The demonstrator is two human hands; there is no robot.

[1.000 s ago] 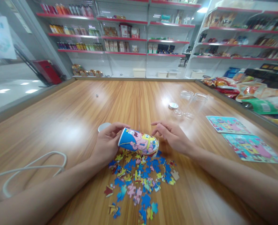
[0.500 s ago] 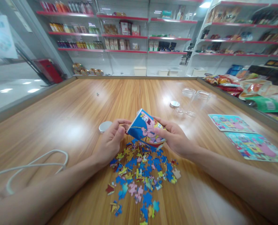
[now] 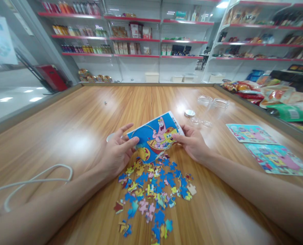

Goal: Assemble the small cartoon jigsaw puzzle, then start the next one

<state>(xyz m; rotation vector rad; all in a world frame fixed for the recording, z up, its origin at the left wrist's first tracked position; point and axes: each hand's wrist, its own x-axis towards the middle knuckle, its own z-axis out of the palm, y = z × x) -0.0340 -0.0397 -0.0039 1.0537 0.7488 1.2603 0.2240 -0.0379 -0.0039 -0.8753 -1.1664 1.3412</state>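
A curled cartoon picture sheet (image 3: 154, 136), blue with pink and yellow characters, is held spread out above the table between both hands. My left hand (image 3: 117, 153) pinches its left edge with thumb and fingers. My right hand (image 3: 192, 143) grips its right edge. Below the sheet lies a loose pile of several colourful jigsaw pieces (image 3: 154, 194) on the wooden table (image 3: 77, 136). A silver lid (image 3: 110, 137) peeks out just behind my left hand.
Two clear plastic jars (image 3: 212, 103) and another silver lid (image 3: 189, 113) stand to the right at the back. Two more cartoon picture sheets (image 3: 266, 149) lie flat at the right. A white cable (image 3: 36, 180) loops at the left. Snack bags line the right edge; shop shelves stand behind.
The sheet was a rolled tube lying over the pieces in my left hand. My right hand took its other edge and both hands lifted and unrolled it nearly flat.
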